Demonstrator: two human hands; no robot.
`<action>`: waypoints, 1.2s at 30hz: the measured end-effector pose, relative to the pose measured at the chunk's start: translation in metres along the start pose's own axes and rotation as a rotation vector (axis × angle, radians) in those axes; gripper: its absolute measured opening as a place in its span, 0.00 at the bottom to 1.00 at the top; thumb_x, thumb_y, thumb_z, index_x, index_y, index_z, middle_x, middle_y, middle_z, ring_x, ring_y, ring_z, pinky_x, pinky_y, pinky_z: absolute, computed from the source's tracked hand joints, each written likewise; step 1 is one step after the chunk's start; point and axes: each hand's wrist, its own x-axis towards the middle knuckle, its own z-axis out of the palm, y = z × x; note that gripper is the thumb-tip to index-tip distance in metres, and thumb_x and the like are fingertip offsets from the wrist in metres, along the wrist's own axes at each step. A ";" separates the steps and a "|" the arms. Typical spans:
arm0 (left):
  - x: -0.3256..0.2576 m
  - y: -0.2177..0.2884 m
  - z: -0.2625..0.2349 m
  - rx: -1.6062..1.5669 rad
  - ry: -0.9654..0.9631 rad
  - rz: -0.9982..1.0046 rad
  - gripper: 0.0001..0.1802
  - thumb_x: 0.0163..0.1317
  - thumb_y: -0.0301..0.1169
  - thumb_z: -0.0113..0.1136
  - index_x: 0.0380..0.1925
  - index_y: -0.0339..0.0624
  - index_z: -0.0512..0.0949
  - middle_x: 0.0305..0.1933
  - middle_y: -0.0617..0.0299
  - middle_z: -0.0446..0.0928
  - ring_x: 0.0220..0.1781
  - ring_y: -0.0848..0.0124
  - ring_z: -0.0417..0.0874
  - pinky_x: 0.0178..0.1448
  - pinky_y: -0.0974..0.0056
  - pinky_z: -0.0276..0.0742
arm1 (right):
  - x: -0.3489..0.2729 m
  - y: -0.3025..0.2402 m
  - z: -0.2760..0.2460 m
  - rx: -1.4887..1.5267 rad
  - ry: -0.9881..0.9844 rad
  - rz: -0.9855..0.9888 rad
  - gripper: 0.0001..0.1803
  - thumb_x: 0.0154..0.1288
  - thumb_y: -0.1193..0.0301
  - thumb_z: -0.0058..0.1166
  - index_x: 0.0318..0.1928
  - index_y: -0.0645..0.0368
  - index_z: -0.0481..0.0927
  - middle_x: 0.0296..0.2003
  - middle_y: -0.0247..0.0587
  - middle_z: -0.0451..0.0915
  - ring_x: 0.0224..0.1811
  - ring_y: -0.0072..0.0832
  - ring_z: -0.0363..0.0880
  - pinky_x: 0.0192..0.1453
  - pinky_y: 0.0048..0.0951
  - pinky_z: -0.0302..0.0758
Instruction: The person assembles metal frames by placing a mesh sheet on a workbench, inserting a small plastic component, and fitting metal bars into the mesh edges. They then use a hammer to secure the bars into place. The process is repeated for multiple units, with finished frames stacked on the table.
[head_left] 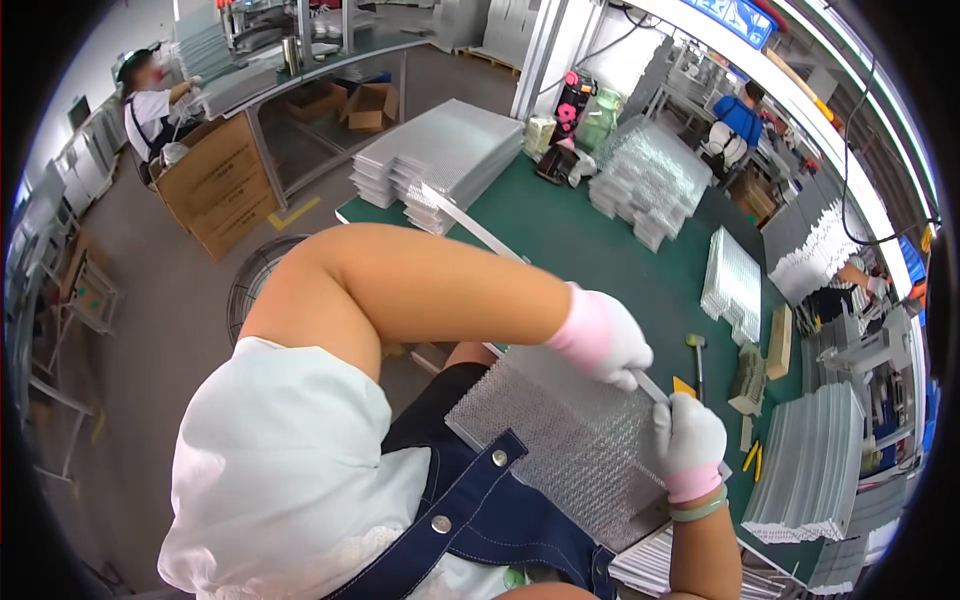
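Observation:
A silver panel (560, 440) with a fine honeycomb-like mesh surface lies in front of my body at the bench edge. My left hand (610, 340), in a white glove with a pink cuff, reaches across above the panel. Its fingers are closed on a flat metal strip (650, 386). The gloved right hand (690, 440) grips the strip's near end by the panel's right edge. Beyond my left forearm, a long strip section (470, 222) runs toward the far left; it looks like the same piece, but the forearm covers the middle.
On the green bench (640, 290) stand stacked mesh panels (450, 150), more panels (655, 180) and a small stack (733, 280). A hammer (697, 360), a wooden block (779, 342), yellow-handled pliers (753, 458) and grey finned parts (805, 470) lie right. Co-workers (150, 105) work beyond.

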 end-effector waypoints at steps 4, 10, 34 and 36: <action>-0.023 -0.006 0.020 0.244 0.210 -0.027 0.20 0.67 0.48 0.57 0.31 0.42 0.78 0.23 0.53 0.80 0.27 0.51 0.84 0.33 0.49 0.80 | 0.002 0.002 0.008 0.065 -0.017 0.000 0.15 0.69 0.59 0.54 0.30 0.56 0.75 0.22 0.46 0.76 0.24 0.48 0.78 0.29 0.45 0.73; -0.042 -0.022 0.020 -0.039 0.035 -0.148 0.19 0.71 0.46 0.53 0.39 0.41 0.79 0.32 0.48 0.82 0.38 0.48 0.84 0.45 0.50 0.79 | 0.007 0.003 0.019 0.116 -0.020 -0.044 0.15 0.69 0.59 0.55 0.31 0.56 0.77 0.24 0.47 0.78 0.27 0.47 0.79 0.32 0.45 0.74; 0.021 -0.069 0.096 -0.792 0.301 -0.073 0.19 0.59 0.31 0.67 0.50 0.36 0.82 0.44 0.57 0.86 0.46 0.68 0.84 0.55 0.62 0.79 | -0.054 0.099 0.093 1.324 0.252 0.541 0.27 0.58 0.80 0.64 0.60 0.61 0.77 0.54 0.35 0.78 0.54 0.27 0.75 0.64 0.32 0.69; 0.023 -0.091 0.137 -0.441 0.266 -0.044 0.15 0.55 0.33 0.67 0.43 0.42 0.84 0.38 0.55 0.86 0.40 0.58 0.86 0.50 0.57 0.80 | -0.062 0.103 0.106 1.161 -0.008 0.400 0.28 0.60 0.79 0.63 0.62 0.61 0.76 0.60 0.40 0.74 0.59 0.33 0.74 0.69 0.34 0.67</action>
